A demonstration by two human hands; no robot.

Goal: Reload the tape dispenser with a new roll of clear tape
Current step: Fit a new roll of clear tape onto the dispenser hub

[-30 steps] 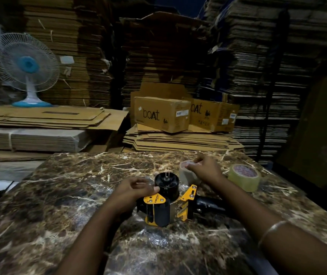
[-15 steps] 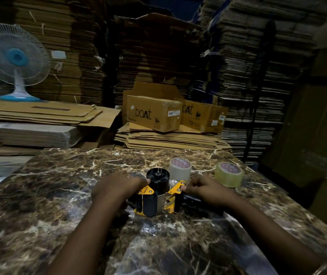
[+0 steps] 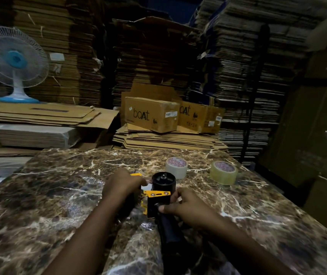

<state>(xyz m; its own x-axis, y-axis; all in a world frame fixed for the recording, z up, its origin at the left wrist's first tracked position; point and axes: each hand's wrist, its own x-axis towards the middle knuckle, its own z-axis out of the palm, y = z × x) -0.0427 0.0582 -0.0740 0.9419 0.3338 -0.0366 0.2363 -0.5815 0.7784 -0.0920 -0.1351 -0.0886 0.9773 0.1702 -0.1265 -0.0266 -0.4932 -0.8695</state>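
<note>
1. The desk (image 3: 59, 195) is carrying all the work items, with stacked cardboard standing beyond it.
2. The tape dispenser (image 3: 158, 197) is lying near the desk's middle; its black spool hub (image 3: 163, 180) is showing bare, so no roll is loaded yet.
3. The left hand (image 3: 122, 185) is gripping the dispenser's yellow front end; the right hand (image 3: 186, 207) is pinching the frame above the handle.
4. Two rolls are waiting untouched behind: a whitish roll (image 3: 176, 167) just beyond the hub, and a clear tape roll (image 3: 223, 172) further right.
5. Judgement: mounting and threading are still remaining.
</note>
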